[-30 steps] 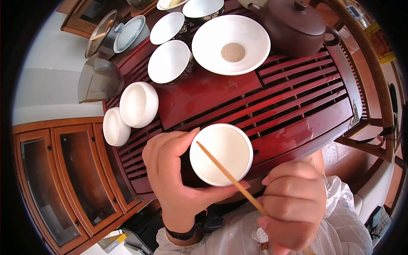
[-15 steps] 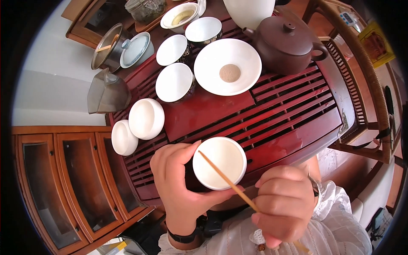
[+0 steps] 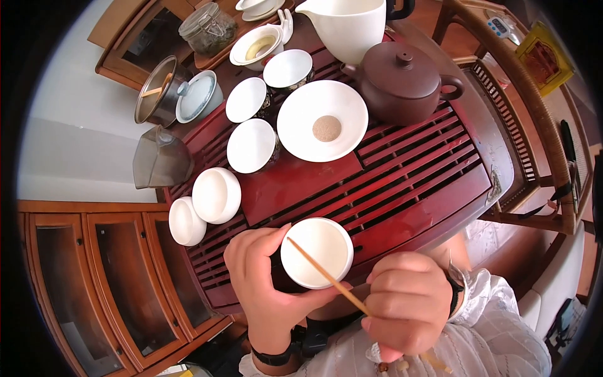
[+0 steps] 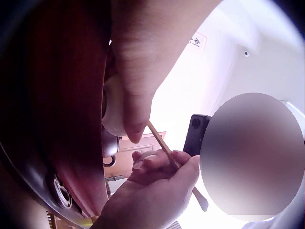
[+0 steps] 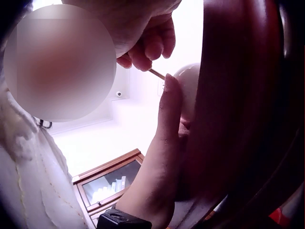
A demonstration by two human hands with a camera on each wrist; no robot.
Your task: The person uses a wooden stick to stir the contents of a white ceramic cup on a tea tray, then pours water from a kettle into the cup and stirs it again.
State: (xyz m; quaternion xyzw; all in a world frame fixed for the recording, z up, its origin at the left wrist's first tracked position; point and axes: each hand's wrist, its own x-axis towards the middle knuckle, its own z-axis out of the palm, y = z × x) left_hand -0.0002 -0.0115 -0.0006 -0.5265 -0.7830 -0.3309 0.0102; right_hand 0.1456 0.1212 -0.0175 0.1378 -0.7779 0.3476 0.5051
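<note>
In the head view a white cup [image 3: 326, 248] is gripped between the thumb and fingers of the left hand [image 3: 267, 286], its mouth facing the camera. The right hand [image 3: 405, 301] has its fingers curled round a thin wooden stick [image 3: 330, 278], whose tip lies over the cup's left rim. In the left wrist view the right hand [image 4: 155, 193] pinches the stick [image 4: 163, 145], and the left thumb presses the cup [image 4: 113, 107]. The right wrist view shows the left hand [image 5: 167, 119] against the cup [image 5: 189, 90].
On the red slatted tray [image 3: 301, 188] stand two small white cups [image 3: 217, 195], several dark patterned cups [image 3: 252, 146], a wide white bowl [image 3: 322, 147] and a brown teapot [image 3: 402, 88]. A glass pitcher [image 3: 162, 157] is at the left, a white jug [image 3: 352, 31] behind.
The view has shifted, so the tray and its items appear lower and more of the far side shows. Both hands keep their hold on the cup and stick, in much the same arrangement.
</note>
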